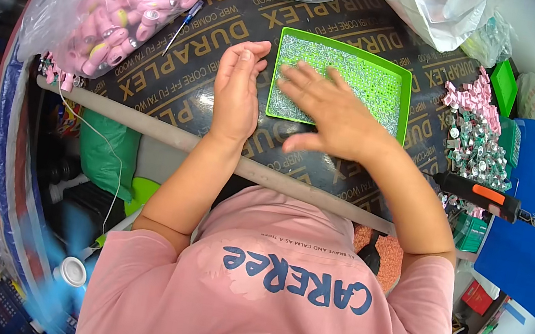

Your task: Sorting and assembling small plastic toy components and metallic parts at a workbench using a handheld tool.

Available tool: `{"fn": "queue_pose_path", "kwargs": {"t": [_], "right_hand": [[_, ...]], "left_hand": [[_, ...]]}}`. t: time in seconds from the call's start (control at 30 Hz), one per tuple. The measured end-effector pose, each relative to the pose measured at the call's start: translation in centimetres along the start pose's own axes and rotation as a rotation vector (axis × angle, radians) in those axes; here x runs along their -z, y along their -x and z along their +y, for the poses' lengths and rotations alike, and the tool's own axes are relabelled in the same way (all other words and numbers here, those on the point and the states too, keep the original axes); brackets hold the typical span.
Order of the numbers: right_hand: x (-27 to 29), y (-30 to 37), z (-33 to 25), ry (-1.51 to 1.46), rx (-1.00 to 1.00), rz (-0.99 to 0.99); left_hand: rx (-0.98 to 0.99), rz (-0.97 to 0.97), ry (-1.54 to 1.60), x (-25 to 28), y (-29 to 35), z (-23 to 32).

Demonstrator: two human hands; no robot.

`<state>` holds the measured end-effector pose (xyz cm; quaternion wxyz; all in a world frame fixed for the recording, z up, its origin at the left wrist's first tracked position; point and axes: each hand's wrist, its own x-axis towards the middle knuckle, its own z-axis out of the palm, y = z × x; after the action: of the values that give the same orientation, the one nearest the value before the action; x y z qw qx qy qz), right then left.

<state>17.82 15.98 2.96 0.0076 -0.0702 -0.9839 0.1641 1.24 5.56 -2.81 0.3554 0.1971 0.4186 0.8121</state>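
A shallow bright green tray [406,108] lies on the dark table in front of me. Many small silvery metal pieces [290,105], perhaps screws, cover its floor, thinner toward the right side, where a grid of small holes shows. Across the tray reaches my right hand [334,111], palm down with fingers spread over the pieces; whether the fingertips touch them I cannot tell. Just left of the tray, my left hand [238,93] is raised and loosely cupped, its palm turned toward the tray. Nothing shows in it, though part of the palm is hidden.
A clear plastic bag of pink parts [112,26] lies at the far left beside a thin screwdriver [183,28]. On the right sit piles of pink pieces [474,101] and silvery-green pieces [473,153]. A black-and-orange corded power tool [481,195] lies nearer. A padded bar [169,130] edges the table.
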Motion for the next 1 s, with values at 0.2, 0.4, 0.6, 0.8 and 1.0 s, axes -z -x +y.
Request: {"fn": "queue_pose_path", "kwargs": {"t": [0.2,0.4,0.6,0.8,1.0], "right_hand": [[2.0,5.0,2.8,0.05,-0.226,-0.029],[2.9,7.4,-0.4,-0.208,-0.185,-0.186],[1.6,2.6,0.7,-0.026,-0.074,-0.071],[3.1,6.6,0.8,-0.083,-0.189,-0.148],[1.4,2.2,-0.3,-0.224,0.024,-0.155]], "left_hand": [[0.024,0.018,-0.001,0.0,0.3,0.3],[0.025,-0.032,0.052,-0.4,0.3,-0.1],[-0.018,-0.03,-0.1,-0.3,0.0,0.1],[-0.004,0.023,-0.056,-0.1,-0.1,-0.1],[-0.036,-0.033,-0.105,-0.4,-0.4,-0.5]]}}
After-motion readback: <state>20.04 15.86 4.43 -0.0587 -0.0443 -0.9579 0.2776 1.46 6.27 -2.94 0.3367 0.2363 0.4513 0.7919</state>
